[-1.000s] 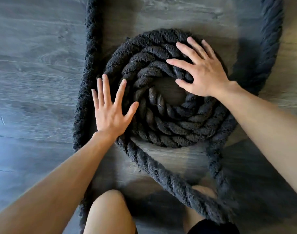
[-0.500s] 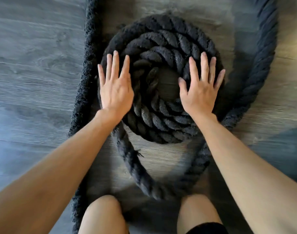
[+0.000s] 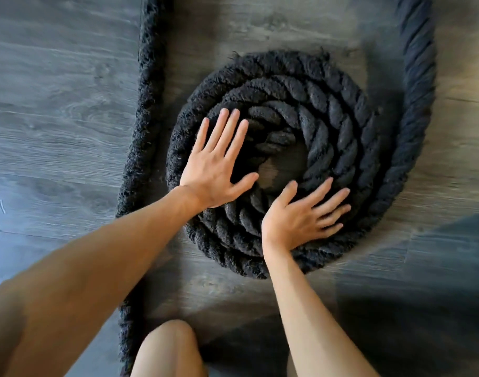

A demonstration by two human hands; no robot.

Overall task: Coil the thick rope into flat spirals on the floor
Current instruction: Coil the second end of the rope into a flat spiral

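A thick black twisted rope lies wound into a flat spiral of several turns on the grey wood floor, with a small bare patch of floor at its centre. My left hand lies flat, fingers straight and spread, on the spiral's left inner turns. My right hand lies flat with fingers spread on the near right turns; it is blurred. The rope's free length leaves the spiral at the right and curves up out of view.
Another stretch of the same rope runs straight down the floor just left of the spiral, from the top edge to the bottom. My bare knee is at the bottom centre, close to the spiral's near edge.
The loose loop near my knees has been drawn in as an outer turn. My right hand slid from the right side to the near right; my left hand turned inward.
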